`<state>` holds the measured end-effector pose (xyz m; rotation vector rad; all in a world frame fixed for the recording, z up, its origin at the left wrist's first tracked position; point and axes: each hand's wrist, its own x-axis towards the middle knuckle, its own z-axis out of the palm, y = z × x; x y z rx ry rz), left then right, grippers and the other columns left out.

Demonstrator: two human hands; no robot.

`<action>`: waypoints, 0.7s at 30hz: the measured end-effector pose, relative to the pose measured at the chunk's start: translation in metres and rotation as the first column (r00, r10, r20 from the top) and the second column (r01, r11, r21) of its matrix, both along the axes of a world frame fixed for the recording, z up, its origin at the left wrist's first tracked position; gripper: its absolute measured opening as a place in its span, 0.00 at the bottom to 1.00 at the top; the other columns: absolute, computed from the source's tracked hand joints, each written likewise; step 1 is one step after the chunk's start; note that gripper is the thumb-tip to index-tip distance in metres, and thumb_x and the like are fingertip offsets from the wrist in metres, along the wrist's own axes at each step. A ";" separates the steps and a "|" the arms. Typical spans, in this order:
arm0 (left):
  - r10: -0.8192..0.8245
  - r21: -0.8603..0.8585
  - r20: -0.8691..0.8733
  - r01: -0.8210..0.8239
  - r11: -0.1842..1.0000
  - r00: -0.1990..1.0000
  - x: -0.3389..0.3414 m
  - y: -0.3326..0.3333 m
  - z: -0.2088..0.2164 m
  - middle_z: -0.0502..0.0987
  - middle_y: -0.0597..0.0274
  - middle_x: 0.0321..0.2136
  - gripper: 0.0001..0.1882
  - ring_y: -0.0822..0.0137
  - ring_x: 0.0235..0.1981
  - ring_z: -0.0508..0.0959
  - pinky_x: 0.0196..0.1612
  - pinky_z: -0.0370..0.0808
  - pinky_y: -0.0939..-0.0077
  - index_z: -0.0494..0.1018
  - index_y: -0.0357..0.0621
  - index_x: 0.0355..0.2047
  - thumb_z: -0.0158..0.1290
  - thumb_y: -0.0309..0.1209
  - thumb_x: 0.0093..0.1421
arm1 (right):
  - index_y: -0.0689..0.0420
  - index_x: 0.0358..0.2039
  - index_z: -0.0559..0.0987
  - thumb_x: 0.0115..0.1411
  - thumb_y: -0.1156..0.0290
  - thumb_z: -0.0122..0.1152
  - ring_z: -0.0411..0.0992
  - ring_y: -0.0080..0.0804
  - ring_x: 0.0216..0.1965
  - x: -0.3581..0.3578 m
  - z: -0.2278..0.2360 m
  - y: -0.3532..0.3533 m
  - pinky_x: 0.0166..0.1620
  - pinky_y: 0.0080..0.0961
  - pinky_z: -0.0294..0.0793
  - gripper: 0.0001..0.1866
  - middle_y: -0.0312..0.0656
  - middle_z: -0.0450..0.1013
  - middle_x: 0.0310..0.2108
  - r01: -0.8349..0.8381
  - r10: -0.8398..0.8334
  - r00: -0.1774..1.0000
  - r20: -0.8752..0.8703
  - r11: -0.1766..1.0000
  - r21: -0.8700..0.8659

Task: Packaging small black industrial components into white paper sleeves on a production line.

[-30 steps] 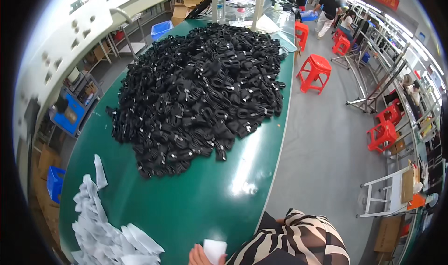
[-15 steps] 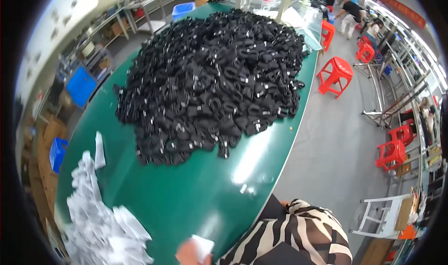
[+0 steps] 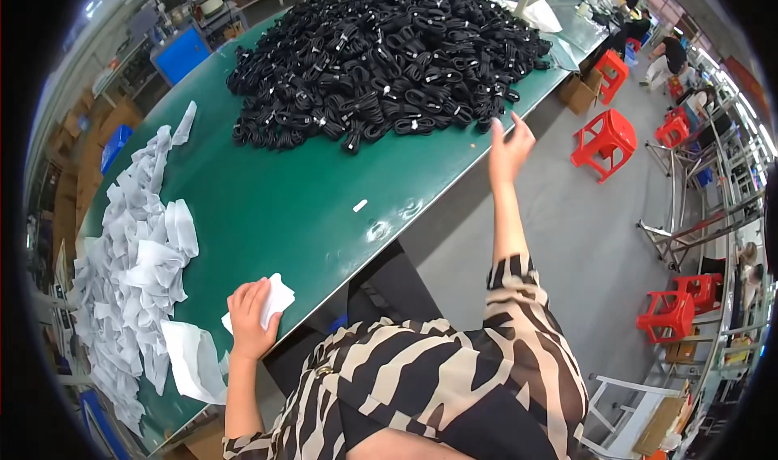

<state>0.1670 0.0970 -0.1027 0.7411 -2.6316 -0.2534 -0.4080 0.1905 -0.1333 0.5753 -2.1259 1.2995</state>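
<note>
On the green table's near edge, my left hand [image 3: 253, 318] is closed on a white, thin, soft bag [image 3: 277, 296] that looks like a foam or paper pouch. My right hand [image 3: 510, 148] is stretched out past the table's right edge, thumb and fingers apart with nothing between them. Closest to it is the big pile of coiled black cables [image 3: 389, 63], each bundle bearing small white or shiny bits. To the left of my left hand lies a long heap of white bags [image 3: 134, 273], with one larger loose bag [image 3: 193, 359] at its near end.
The green tabletop [image 3: 284, 209] carries a small white scrap [image 3: 360, 205]. Beyond the right edge stand red plastic stools [image 3: 606, 142] and a brown carton [image 3: 579, 94] on the grey floor. Metal racks line the far right, with people near them. A blue bin [image 3: 116, 148] sits at the left.
My view has shifted, and the table now lies higher in it. My right hand has come into sight, reaching toward the cable pile. My left hand still holds the white bag.
</note>
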 end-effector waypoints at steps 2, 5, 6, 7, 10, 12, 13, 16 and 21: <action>-0.002 -0.035 -0.012 0.002 0.999 1.000 -0.001 0.003 -0.002 0.74 0.56 0.55 0.34 0.50 0.54 0.71 0.56 0.64 0.56 0.71 0.41 0.57 0.62 0.30 0.46 | 0.43 0.63 0.71 0.57 0.37 0.62 0.59 0.63 0.64 -0.020 0.008 -0.035 0.64 0.49 0.62 0.38 0.66 0.59 0.63 0.030 -0.041 0.992 0.120 0.995 0.095; 0.007 -0.006 0.005 -0.007 1.000 1.000 0.003 0.004 -0.003 0.74 0.54 0.55 0.33 0.48 0.54 0.71 0.57 0.64 0.55 0.71 0.40 0.56 0.61 0.34 0.48 | 0.35 0.67 0.66 0.56 0.28 0.54 0.50 0.68 0.69 -0.019 0.016 -0.082 0.65 0.58 0.56 0.42 0.66 0.52 0.68 -0.025 -0.059 0.946 0.319 0.967 0.253; 0.002 -0.004 -0.002 -0.002 1.000 1.000 0.002 0.004 -0.003 0.74 0.54 0.56 0.33 0.48 0.54 0.71 0.57 0.64 0.55 0.71 0.41 0.56 0.61 0.34 0.48 | 0.33 0.68 0.65 0.56 0.26 0.52 0.48 0.69 0.69 -0.015 0.017 -0.093 0.65 0.61 0.55 0.43 0.65 0.51 0.68 -0.017 -0.102 0.932 0.348 0.946 0.323; -0.002 -0.002 -0.007 0.002 1.000 1.000 0.002 0.005 -0.001 0.74 0.54 0.56 0.32 0.48 0.54 0.71 0.56 0.64 0.54 0.71 0.41 0.56 0.61 0.34 0.48 | 0.30 0.70 0.61 0.57 0.25 0.48 0.45 0.71 0.69 -0.015 0.011 -0.106 0.64 0.67 0.52 0.44 0.62 0.50 0.69 0.012 -0.124 0.943 0.308 0.941 0.339; 0.009 -0.003 0.004 -0.009 1.000 1.000 0.003 0.003 -0.003 0.75 0.54 0.54 0.33 0.49 0.53 0.72 0.55 0.65 0.54 0.72 0.40 0.55 0.62 0.36 0.47 | 0.30 0.72 0.55 0.62 0.28 0.43 0.47 0.69 0.69 -0.007 0.003 -0.136 0.62 0.69 0.55 0.42 0.62 0.50 0.69 0.115 -0.221 0.945 0.240 0.914 0.388; 0.000 -0.007 -0.017 -0.001 1.000 1.000 0.001 -0.001 -0.003 0.76 0.54 0.53 0.34 0.49 0.52 0.72 0.54 0.65 0.54 0.72 0.40 0.55 0.62 0.37 0.46 | 0.31 0.72 0.54 0.63 0.29 0.41 0.48 0.69 0.69 -0.006 -0.003 -0.154 0.61 0.68 0.56 0.41 0.62 0.50 0.69 0.158 -0.230 0.954 0.191 0.930 0.332; -0.007 -0.011 -0.013 0.007 1.000 1.000 -0.001 -0.003 -0.003 0.76 0.54 0.53 0.34 0.49 0.51 0.72 0.54 0.66 0.54 0.72 0.40 0.55 0.62 0.37 0.46 | 0.34 0.73 0.53 0.65 0.30 0.38 0.49 0.69 0.68 -0.007 -0.005 -0.160 0.60 0.68 0.57 0.40 0.62 0.50 0.69 0.165 -0.237 0.954 0.185 0.926 0.339; -0.014 -0.011 -0.028 0.014 1.000 0.999 -0.009 -0.008 -0.002 0.75 0.55 0.54 0.34 0.49 0.51 0.72 0.53 0.66 0.55 0.72 0.40 0.54 0.63 0.36 0.45 | 0.39 0.73 0.52 0.65 0.30 0.37 0.48 0.70 0.69 -0.016 -0.007 -0.159 0.61 0.69 0.57 0.43 0.63 0.50 0.69 0.184 -0.241 0.957 0.162 0.934 0.305; 0.027 0.027 -0.038 -0.026 0.999 0.999 -0.015 -0.008 -0.002 0.75 0.58 0.54 0.35 0.51 0.48 0.72 0.52 0.67 0.56 0.72 0.41 0.55 0.66 0.33 0.44 | 0.41 0.73 0.54 0.63 0.28 0.36 0.47 0.67 0.70 -0.017 0.011 -0.124 0.64 0.66 0.53 0.45 0.63 0.51 0.69 -0.036 -0.088 0.956 0.280 0.913 0.407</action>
